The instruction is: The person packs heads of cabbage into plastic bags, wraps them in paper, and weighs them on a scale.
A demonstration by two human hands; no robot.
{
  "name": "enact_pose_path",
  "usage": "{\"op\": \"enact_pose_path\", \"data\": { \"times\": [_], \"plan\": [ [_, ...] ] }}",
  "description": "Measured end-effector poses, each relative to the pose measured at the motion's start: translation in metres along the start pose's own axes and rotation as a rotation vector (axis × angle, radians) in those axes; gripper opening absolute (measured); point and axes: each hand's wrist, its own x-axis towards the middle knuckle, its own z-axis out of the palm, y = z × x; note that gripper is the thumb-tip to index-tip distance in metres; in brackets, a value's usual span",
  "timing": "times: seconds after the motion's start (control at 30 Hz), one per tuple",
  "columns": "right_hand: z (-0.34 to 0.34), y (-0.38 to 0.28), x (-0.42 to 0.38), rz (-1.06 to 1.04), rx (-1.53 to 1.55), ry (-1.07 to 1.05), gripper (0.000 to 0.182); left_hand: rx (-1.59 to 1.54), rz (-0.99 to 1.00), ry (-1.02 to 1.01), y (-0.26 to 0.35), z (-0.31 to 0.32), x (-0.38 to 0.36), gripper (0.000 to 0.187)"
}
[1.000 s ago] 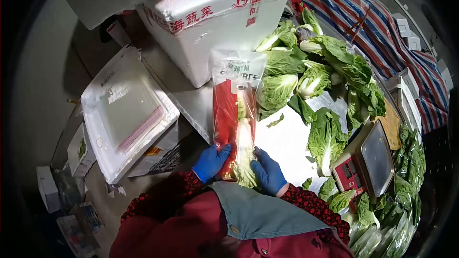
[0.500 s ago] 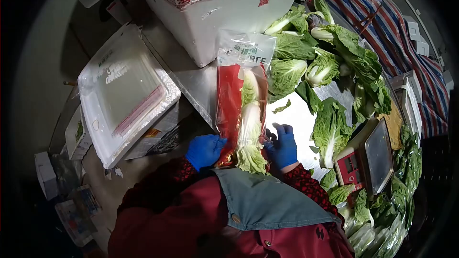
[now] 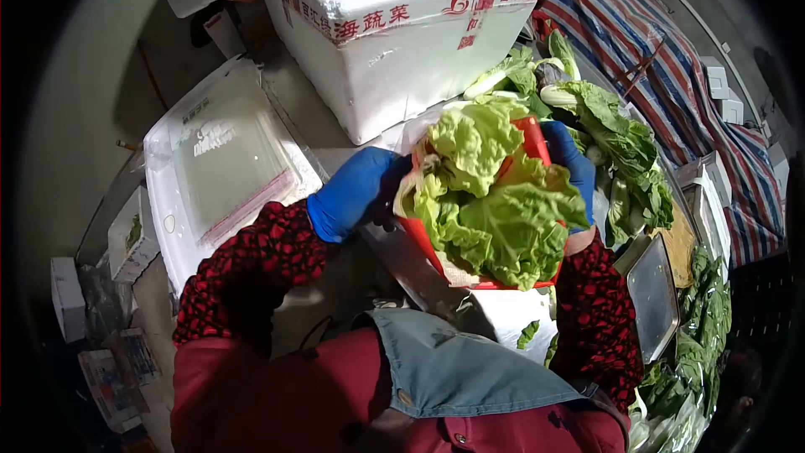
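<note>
Lifted in front of me is a bag with a red lining point(image 3: 433, 250), its open end tilted up toward my face. Frilly light-green tops of Chinese cabbage point(image 3: 495, 218) fill that opening. Along the bag's left side my left hand point(image 3: 359, 189), in a blue glove, is closed on it, its fingertips partly hidden. My right hand point(image 3: 573, 166), also blue-gloved, grips the right side beside the red edge. The cabbage stems and the bag's lower part are out of sight beneath the leaves.
A white foam box point(image 3: 411, 67) stands behind the bag. To the left, flat plastic bags point(image 3: 231, 155) lie stacked in a foam tray point(image 3: 168, 226). Loose cabbages point(image 3: 625, 134) are heaped at right, near a scale point(image 3: 652, 289). Striped cloth point(image 3: 662, 75) covers something beyond.
The bag lay flat with cabbages inside and both hands near its lower end. Now both hands have raised it and tipped its leafy end up toward me.
</note>
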Motion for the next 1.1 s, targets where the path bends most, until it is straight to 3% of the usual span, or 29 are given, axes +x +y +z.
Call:
{"op": "enact_pose_path", "data": {
  "times": [0.03, 0.1, 0.13, 0.23, 0.27, 0.37, 0.4, 0.47, 0.5, 0.53, 0.6, 0.67, 0.73, 0.77, 0.8, 0.83, 0.87, 0.93, 0.97, 1.0, 1.03, 1.07, 1.1],
  "plan": [
    [-0.006, -0.008, 0.01, 0.023, 0.013, -0.025, 0.026, -0.274, -0.112, -0.032, -0.003, -0.013, 0.01, 0.029],
    [-0.01, -0.029, 0.022, 0.029, -0.064, -0.007, 0.028, -0.067, -0.248, -0.303, 0.051, -0.014, 0.019, 0.033],
    [-0.01, -0.04, 0.029, 0.026, -0.132, 0.016, 0.027, 0.088, -0.393, -0.07, 0.073, 0.004, 0.023, 0.036],
    [-0.019, -0.056, 0.05, 0.009, -0.2, 0.057, 0.022, 0.03, -0.39, -0.038, 0.106, 0.005, 0.028, 0.042],
    [-0.015, -0.066, 0.052, 0.115, -0.004, 0.076, 0.015, -0.095, -0.432, -0.028, 0.11, 0.002, 0.034, 0.047],
    [-0.033, -0.09, 0.063, 0.028, -0.354, 0.031, 0.01, -0.059, -0.291, -0.126, 0.138, 0.001, 0.029, 0.046],
    [-0.037, -0.102, 0.062, 0.028, -0.173, 0.092, 0.01, -0.096, -0.244, -0.19, 0.15, -0.001, 0.025, 0.045],
    [-0.039, -0.109, 0.062, -0.035, 0.048, 0.16, 0.009, -0.085, -0.186, -0.075, 0.148, 0.0, 0.028, 0.041],
    [-0.044, -0.095, 0.067, -0.012, -0.15, 0.105, 0.01, -0.112, -0.332, 0.038, 0.148, 0.005, 0.033, 0.036],
    [-0.044, -0.09, 0.074, 0.005, -0.345, 0.051, 0.011, -0.114, -0.332, 0.035, 0.15, 0.004, 0.031, 0.036],
    [-0.057, -0.096, 0.078, 0.012, -0.305, 0.036, 0.011, -0.093, -0.279, -0.077, 0.157, 0.0, 0.03, 0.031],
    [-0.066, -0.108, 0.079, 0.029, -0.164, 0.014, 0.013, -0.052, -0.268, -0.033, 0.164, 0.006, 0.029, 0.028],
    [-0.057, -0.114, 0.08, 0.055, -0.197, 0.089, 0.013, -0.267, -0.239, 0.091, 0.163, 0.01, 0.03, 0.027],
    [-0.053, -0.114, 0.078, 0.086, -0.226, 0.158, 0.014, -0.307, -0.199, 0.0, 0.151, 0.015, 0.034, 0.026],
    [-0.057, -0.085, 0.083, -0.057, -0.255, 0.085, 0.015, -0.28, -0.257, 0.035, 0.144, 0.02, 0.039, 0.026],
    [-0.067, -0.086, 0.088, -0.036, -0.334, 0.069, 0.015, -0.252, -0.304, 0.072, 0.144, 0.025, 0.045, 0.026],
    [-0.077, -0.092, 0.091, -0.023, -0.34, 0.059, 0.016, -0.249, -0.279, -0.074, 0.15, 0.013, 0.046, 0.028],
    [-0.093, -0.115, 0.097, 0.062, -0.33, 0.071, 0.016, -0.292, -0.146, -0.066, 0.162, 0.013, 0.042, 0.029],
    [-0.093, -0.113, 0.098, -0.003, -0.306, 0.108, 0.015, -0.342, -0.099, -0.11, 0.162, 0.01, 0.048, 0.031],
    [-0.094, -0.11, 0.1, -0.069, -0.284, 0.142, 0.014, -0.37, -0.187, -0.046, 0.158, 0.019, 0.053, 0.029],
    [-0.09, -0.091, 0.101, -0.16, -0.436, 0.188, 0.017, -0.393, -0.268, 0.018, 0.157, 0.028, 0.058, 0.029],
    [-0.092, -0.091, 0.104, -0.21, -0.956, 0.056, 0.026, -0.317, -0.281, -0.054, 0.149, 0.027, 0.064, 0.034],
    [-0.088, -0.089, 0.099, -0.159, -1.018, 0.117, 0.03, -0.335, -0.284, -0.03, 0.143, 0.03, 0.069, 0.037]
  ]
}}
